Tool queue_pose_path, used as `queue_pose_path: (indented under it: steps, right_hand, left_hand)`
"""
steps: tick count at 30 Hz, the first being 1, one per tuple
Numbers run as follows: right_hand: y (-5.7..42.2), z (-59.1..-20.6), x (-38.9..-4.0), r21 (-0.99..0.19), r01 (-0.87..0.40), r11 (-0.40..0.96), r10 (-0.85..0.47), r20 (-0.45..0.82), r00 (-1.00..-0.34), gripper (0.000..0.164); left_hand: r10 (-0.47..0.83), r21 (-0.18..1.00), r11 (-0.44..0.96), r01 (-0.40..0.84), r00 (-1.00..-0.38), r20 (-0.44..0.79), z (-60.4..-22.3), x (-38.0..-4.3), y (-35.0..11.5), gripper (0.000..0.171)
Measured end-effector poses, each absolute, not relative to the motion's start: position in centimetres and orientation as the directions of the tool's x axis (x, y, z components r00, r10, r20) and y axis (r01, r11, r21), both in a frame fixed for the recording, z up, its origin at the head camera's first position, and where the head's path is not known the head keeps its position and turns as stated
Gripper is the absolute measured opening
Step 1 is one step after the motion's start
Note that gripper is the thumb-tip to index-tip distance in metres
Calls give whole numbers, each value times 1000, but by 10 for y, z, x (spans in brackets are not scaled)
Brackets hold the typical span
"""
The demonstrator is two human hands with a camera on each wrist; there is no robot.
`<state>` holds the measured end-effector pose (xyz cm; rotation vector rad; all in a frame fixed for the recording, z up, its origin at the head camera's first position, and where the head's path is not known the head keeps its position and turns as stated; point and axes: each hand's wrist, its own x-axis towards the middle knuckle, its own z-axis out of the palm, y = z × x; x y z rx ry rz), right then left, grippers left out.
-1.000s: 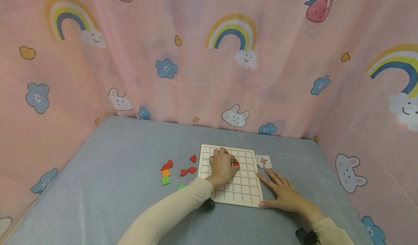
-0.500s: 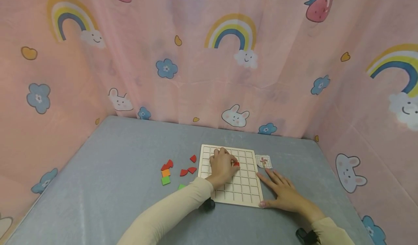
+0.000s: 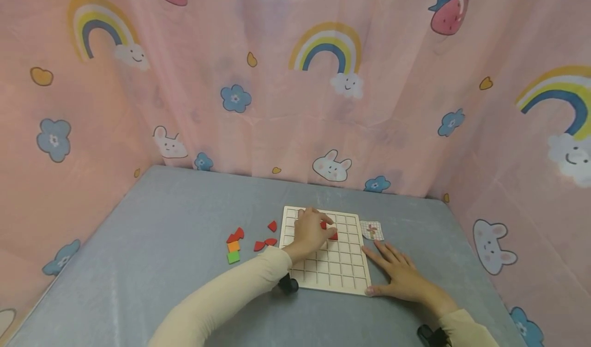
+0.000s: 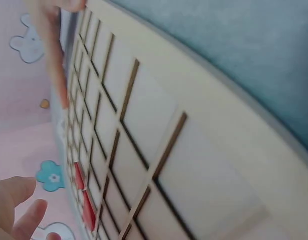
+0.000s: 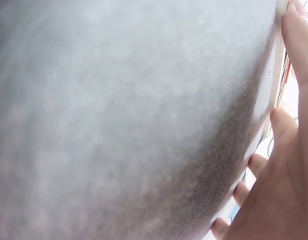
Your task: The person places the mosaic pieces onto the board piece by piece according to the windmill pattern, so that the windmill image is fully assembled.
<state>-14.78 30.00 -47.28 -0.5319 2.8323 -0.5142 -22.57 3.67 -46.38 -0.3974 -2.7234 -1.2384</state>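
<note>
A pale wooden board (image 3: 343,272) with a square grid lies on the table. Two red pieces (image 3: 333,236) sit in its upper middle, side by side in the left wrist view. My left hand (image 3: 308,233) hovers over the board just left of them, thumb and index finger apart and holding nothing. Spread out flat, my right hand (image 3: 400,275) rests on the table, with its thumb and index finger touching the board's right edge. A small gridded card (image 3: 372,230) with a red pattern lies beside the board's upper right edge.
Left of the board lie several loose red pieces (image 3: 272,226), an orange square (image 3: 233,246) and a green square (image 3: 233,257). The grey table (image 3: 184,224) is bounded by pink patterned curtains (image 3: 277,131) at the back and sides.
My left hand has let go of a red piece and drawn back slightly to the left, so two red pieces now show on the board. The right hand has stayed put.
</note>
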Motion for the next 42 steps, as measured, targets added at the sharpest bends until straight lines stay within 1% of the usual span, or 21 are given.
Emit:
queue_pose_path:
  steps: [5,11,16,20,23,29,33,36,38,42]
  right_hand:
    - [299,-474,-148,-356,-326,876,-391,-125,-912,104]
    - [299,-473,-148,-338,-334,880,-390,-111,-914,106]
    - [298,-468,-147,-321,-346,881,-397,-108,-911,105]
    - [298,-466,-146,-326,-339,882,-394,-117,-912,105]
    - [299,-467,-146,-336,-327,883,-384,-119,-916,105]
    - [299,-467,-145,-345,-314,884,-378,-136,-916,105]
    - [298,-466,-145,-352,-309,883,-379,-147,-914,105]
    - [299,-468,-146,-355,-315,880,-382,-137,-914,105]
    - [299,-470,-146,-368,-310,877,-379,-134,-915,105]
    - [301,-474,-147,-359,-340,869,-395,-91,-914,104]
  left_hand:
    - [228,782,544,304,-950,211,-453,-221,12,18]
    - [303,825,451,341,-928,218,-450,-222,-36,24]
    - [385,831,446,331,-910,156,-455,-236,-83,32]
    - [458,791,486,372,-879,132,-460,-252,-118,38]
    - [486,755,519,400,-865,125,-463,-264,-135,41]
    - [538,777,500,383,-840,67,-467,-281,-147,38]
    - [589,753,504,424,-806,59,-473,-289,-146,34]
    - [604,721,525,452,-795,59,-478,-292,-144,33]
    - [600,713,532,457,-797,63,-481,-293,-144,33]
    - [582,714,540,446,-810,66,-483,-292,-145,31]
